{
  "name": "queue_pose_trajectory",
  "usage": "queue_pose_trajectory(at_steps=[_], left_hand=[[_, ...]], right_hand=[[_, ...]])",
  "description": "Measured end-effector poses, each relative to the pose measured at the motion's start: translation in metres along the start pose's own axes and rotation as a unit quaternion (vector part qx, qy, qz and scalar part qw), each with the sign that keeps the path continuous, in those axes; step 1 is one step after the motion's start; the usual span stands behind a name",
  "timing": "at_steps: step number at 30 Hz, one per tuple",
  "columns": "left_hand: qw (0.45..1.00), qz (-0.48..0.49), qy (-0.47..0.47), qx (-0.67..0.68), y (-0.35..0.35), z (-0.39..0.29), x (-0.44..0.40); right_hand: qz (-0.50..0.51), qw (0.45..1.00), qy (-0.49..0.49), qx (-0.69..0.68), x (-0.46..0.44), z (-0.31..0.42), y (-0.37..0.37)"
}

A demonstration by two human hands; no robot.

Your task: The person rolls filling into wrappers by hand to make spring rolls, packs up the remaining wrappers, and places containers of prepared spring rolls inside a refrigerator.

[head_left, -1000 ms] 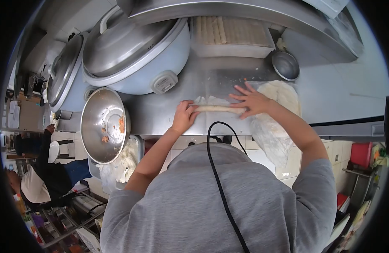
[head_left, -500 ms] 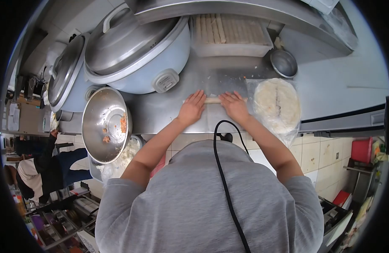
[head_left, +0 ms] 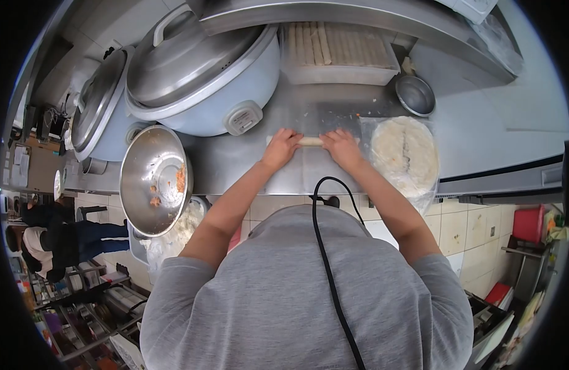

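Observation:
A thin, pale spring roll [head_left: 311, 142] lies crosswise on the steel counter [head_left: 235, 169]. My left hand [head_left: 282, 148] has its fingers curled over the roll's left end. My right hand [head_left: 341, 150] closes over the right end in the same way, leaving the middle bare between them. To the right of my right hand, a stack of round white wrappers [head_left: 388, 151] rests on clear plastic. Beyond my hands, a white plastic tub [head_left: 340, 76] holds several finished rolls in rows. On the left, a large steel bowl [head_left: 135, 191] contains a few lumps of orange filling [head_left: 181, 179].
Two big lidded cookers [head_left: 198, 105] stand at the back left. A small metal bowl [head_left: 415, 95] sits right of the tub, under an overhanging steel shelf [head_left: 358, 13]. Below the steel bowl is a container of white shreds [head_left: 186, 225]. A person [head_left: 62, 243] stands far left.
My fingers have gone from lying flat and stretched on the roll to curling round its ends. The person at far left has shifted, with a white plate-like object now near them.

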State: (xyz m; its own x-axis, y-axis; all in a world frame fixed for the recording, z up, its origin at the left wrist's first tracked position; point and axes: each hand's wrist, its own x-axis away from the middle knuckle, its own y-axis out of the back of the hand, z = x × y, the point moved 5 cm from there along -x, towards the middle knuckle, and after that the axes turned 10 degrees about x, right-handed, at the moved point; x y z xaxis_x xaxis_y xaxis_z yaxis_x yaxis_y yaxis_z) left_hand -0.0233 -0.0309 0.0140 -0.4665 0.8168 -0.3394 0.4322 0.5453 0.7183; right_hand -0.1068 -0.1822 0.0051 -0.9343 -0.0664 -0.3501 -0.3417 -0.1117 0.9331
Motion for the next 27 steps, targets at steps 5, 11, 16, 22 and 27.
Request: queue_pose_trajectory(at_steps=[5,11,16,22,27], left_hand=[[1.0,0.022,-0.002,0.003,-0.006,-0.031,0.049],[0.994,0.027,0.053,-0.094,0.005,-0.032,0.041],[0.996,0.046,0.014,-0.073,-0.013,-0.048,-0.003],[0.946,0.146,0.174,0.232,-0.012,-0.075,-0.064],[0.919,0.061,0.207,0.331,0.023,-0.09,-0.06]], right_hand=[[0.0,0.998,0.058,-0.029,0.046,0.024,0.001],[0.078,0.995,-0.052,-0.031,0.044,-0.004,0.042],[0.149,0.984,-0.082,-0.044,0.033,-0.025,0.04],[0.099,0.937,-0.103,-0.319,-0.024,-0.001,0.119],[0.05,0.924,-0.091,-0.369,-0.054,0.018,0.163]])
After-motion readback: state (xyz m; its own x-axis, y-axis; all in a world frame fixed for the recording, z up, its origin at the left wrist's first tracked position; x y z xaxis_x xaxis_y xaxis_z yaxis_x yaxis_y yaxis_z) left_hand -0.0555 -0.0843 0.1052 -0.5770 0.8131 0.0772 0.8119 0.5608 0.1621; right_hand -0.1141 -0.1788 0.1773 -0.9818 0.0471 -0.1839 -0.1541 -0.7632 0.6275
